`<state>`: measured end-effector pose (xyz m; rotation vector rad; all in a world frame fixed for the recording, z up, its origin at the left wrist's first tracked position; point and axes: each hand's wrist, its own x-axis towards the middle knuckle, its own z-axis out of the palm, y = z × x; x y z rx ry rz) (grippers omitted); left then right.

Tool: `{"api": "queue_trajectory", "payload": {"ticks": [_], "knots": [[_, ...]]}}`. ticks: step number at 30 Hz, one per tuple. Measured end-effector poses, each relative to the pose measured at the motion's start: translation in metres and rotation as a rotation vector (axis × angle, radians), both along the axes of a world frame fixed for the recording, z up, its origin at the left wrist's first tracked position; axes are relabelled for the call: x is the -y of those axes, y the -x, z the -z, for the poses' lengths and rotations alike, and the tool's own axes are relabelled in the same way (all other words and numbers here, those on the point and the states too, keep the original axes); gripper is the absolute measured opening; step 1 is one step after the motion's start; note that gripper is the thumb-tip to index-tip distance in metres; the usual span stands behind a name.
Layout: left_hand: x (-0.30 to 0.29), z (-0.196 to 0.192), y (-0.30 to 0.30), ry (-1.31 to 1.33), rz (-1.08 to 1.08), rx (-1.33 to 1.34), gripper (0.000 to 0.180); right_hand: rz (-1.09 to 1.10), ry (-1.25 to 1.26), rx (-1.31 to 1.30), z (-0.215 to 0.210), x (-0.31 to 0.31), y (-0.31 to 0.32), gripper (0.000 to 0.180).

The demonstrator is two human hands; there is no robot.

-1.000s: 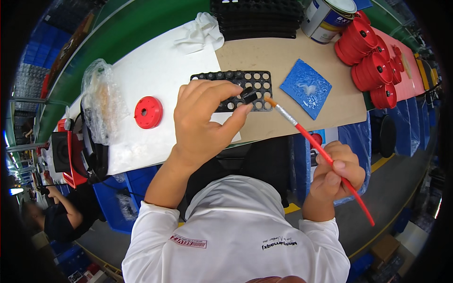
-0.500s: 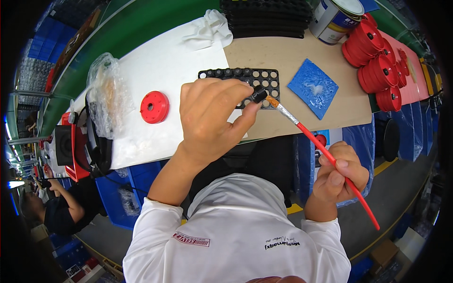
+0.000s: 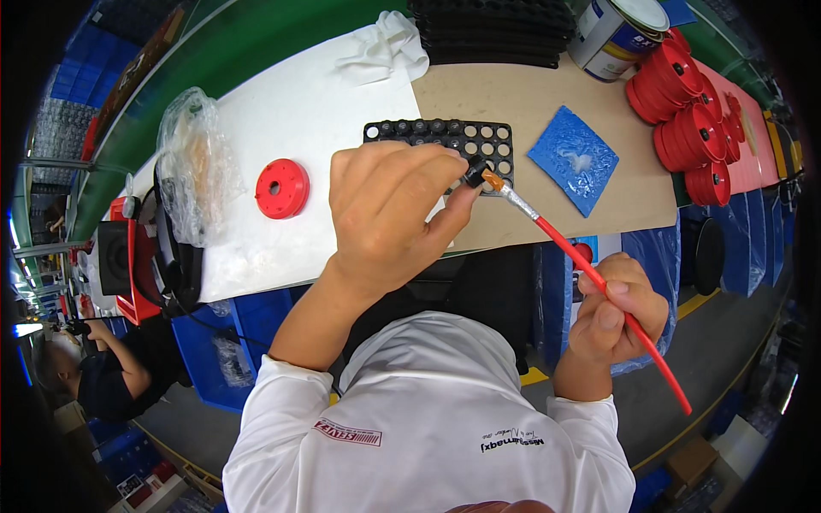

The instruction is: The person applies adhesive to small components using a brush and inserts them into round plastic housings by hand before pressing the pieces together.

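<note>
My left hand pinches a small black cylindrical part between thumb and fingertips, above the near side of a black tray with round holes. Similar black parts sit along the tray's far row; my hand hides some of the rest. My right hand is closed round the red handle of a paintbrush. The brush's brown bristles touch the right end of the black part. To the right of the tray lies a blue square pad with a wet, whitish gel on it.
A red round disc and a clear plastic bag lie on the left of the bench. Black stacked trays, a white glove and a metal can stand at the back. Red spools are piled right. A person is at far left.
The brush tip stays at the black part, with only a slight shift of both. The bench and its things appear a little displaced in view. Both hands keep their hold.
</note>
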<state>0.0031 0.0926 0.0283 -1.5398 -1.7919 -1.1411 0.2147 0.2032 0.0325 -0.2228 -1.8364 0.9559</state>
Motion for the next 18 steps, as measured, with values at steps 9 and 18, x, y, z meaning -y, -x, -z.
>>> {"api": "queue_trajectory", "payload": {"ticks": [9,18], "knots": [[0.0012,0.0022,0.0026,-0.032,-0.015,-0.053,0.033,0.008,0.014,0.015,-0.0018,-0.0005,0.0005,0.021],[0.0034,0.0029,0.0029,-0.039,-0.026,-0.079,0.034,-0.019,0.008,0.007,-0.0055,0.0023,0.0016,0.02]]}}
